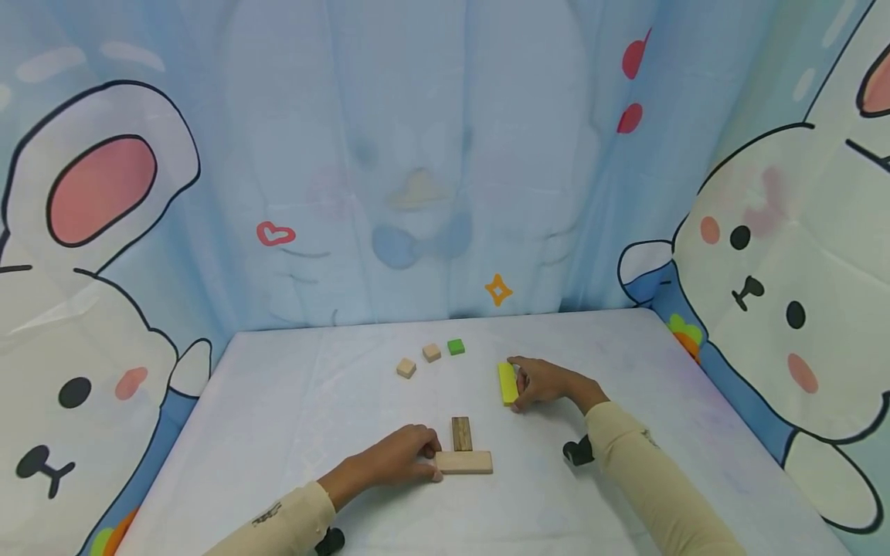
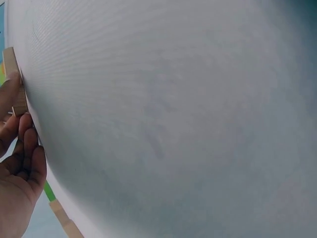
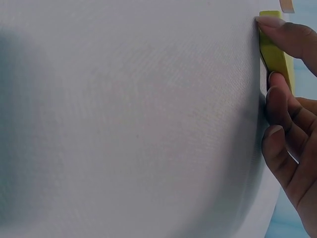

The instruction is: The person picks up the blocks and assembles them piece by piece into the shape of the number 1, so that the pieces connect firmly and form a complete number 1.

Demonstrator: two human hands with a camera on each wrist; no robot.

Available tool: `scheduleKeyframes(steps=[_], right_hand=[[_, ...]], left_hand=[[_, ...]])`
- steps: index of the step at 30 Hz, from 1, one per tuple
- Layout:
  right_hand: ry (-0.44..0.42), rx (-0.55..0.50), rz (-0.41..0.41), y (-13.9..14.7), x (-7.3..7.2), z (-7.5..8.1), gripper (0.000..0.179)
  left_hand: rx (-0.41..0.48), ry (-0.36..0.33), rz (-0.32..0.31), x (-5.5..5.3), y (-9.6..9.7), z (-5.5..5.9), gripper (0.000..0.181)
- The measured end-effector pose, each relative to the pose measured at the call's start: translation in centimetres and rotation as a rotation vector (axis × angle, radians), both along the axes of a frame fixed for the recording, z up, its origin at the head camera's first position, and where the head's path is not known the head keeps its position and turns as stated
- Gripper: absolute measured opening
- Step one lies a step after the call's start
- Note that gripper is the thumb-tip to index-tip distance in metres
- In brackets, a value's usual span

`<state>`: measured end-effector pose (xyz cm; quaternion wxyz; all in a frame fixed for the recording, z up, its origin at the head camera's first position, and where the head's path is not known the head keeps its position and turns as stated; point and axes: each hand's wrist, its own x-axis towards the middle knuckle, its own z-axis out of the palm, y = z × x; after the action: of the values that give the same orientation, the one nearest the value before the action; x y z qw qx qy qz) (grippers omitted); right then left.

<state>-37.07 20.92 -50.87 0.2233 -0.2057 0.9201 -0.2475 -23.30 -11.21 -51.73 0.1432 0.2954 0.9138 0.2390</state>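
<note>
My left hand (image 1: 398,457) holds the left end of a light wooden block (image 1: 464,462), which lies crosswise on the table, thumb at the near side and fingers at the far side. A darker wooden block (image 1: 461,434) points away from its far edge, forming an upside-down T. Farther right, my right hand (image 1: 545,380) pinches a yellow block (image 1: 507,384) lengthwise between thumb and fingers. The left wrist view shows the wooden block (image 2: 14,79) between thumb and fingers. In the right wrist view the thumb rests at one end of the yellow block (image 3: 271,52).
Toward the back of the white table (image 1: 313,386) sit two small wooden cubes (image 1: 406,369) and a green block (image 1: 455,347). Black wrist devices show under the right sleeve (image 1: 653,471) and the left sleeve (image 1: 278,525). A printed curtain (image 1: 417,154) hangs behind the table.
</note>
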Motion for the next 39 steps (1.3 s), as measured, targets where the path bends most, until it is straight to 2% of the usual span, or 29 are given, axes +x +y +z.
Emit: scheduleKeyframes(steps=[8, 18, 26, 39], right_hand=[[0.011, -0.009, -0.003, 0.2, 0.0, -0.3, 0.1], [0.033, -0.039, -0.036, -0.1, 0.1, -0.3, 0.099], [0.048, -0.065, -0.027, -0.5, 0.4, -0.3, 0.098], [0.064, -0.03, -0.027, -1.4, 0.8, 0.2, 0.098]], left_hand=[[0.055, -0.034, 0.001, -0.3, -0.1, -0.4, 0.032], [0.08, -0.025, -0.003, -0.2, -0.1, -0.4, 0.031], [0.071, -0.034, 0.015, -0.1, -0.2, -0.6, 0.032], [0.064, -0.026, 0.005, -0.3, -0.3, -0.5, 0.031]])
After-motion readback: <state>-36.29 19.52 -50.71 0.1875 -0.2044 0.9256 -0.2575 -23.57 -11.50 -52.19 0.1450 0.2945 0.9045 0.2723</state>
